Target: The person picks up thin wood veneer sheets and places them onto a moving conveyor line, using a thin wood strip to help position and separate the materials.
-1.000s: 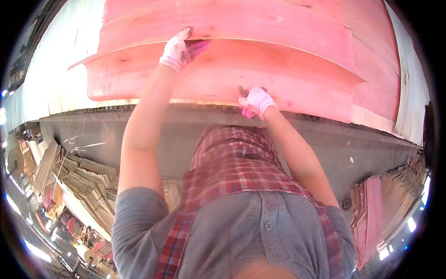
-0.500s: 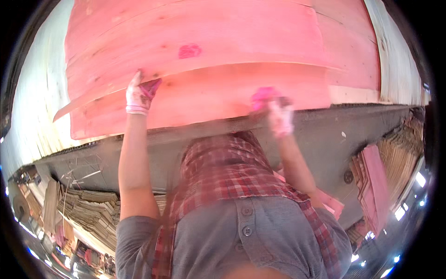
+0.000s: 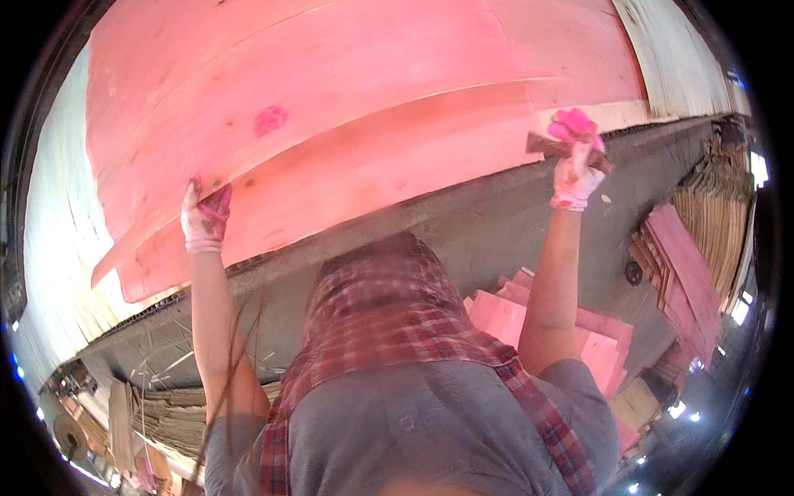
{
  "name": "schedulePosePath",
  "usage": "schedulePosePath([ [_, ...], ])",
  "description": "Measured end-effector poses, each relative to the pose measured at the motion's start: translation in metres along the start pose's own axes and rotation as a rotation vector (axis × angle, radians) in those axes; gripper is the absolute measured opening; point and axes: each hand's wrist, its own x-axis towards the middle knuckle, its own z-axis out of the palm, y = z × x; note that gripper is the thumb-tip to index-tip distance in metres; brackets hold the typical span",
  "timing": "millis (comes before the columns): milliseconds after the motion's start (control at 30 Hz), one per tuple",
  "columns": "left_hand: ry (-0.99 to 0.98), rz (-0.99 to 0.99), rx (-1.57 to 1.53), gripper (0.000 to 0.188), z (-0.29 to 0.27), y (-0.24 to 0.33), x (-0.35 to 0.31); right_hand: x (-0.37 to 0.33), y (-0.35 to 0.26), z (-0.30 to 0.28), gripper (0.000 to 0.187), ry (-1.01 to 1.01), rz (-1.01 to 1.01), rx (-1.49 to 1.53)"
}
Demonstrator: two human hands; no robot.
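Large pink-coated veneer sheets lie stacked on a grey metal table in front of me. My left hand, in a pink and white glove, grips the near left edge of the top sheet. My right hand, gloved the same way, is raised at the right end of the stack and holds a small dark brown strip of wood. A red plaid cloth hangs from my neck over my grey shirt.
Pale uncoated sheets lie under the pink stack at the left and far right. Below the table, pink sheet pieces are piled at the right, with tan veneer stacks beyond. Brown veneer bundles lie at the lower left.
My right hand left the sheet edge and swung up to the right, now holding a brown wood strip. My left hand slid left along the sheet edge; the view tilted.
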Motion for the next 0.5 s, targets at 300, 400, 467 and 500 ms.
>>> schedulePosePath([
  [300, 0.075, 0.02, 0.034, 0.051, 0.028, 0.002, -0.074, -0.011, 0.055, -0.052, 0.05, 0.281, 0.317, -0.143],
  [400, 0.088, 0.043, 0.064, 0.059, 0.021, -0.002, -0.113, -0.048, 0.042, -0.039, 0.045, 0.097, 0.278, -0.03],
  [467, -0.009, 0.032, 0.032, 0.061, -0.011, -0.015, -0.134, -0.083, 0.029, 0.013, 0.036, 0.19, 0.49, 0.525],
  [500, -0.067, 0.019, 0.014, 0.062, -0.024, -0.024, -0.145, -0.103, 0.031, 0.027, 0.032, 0.123, 0.534, 0.626],
])
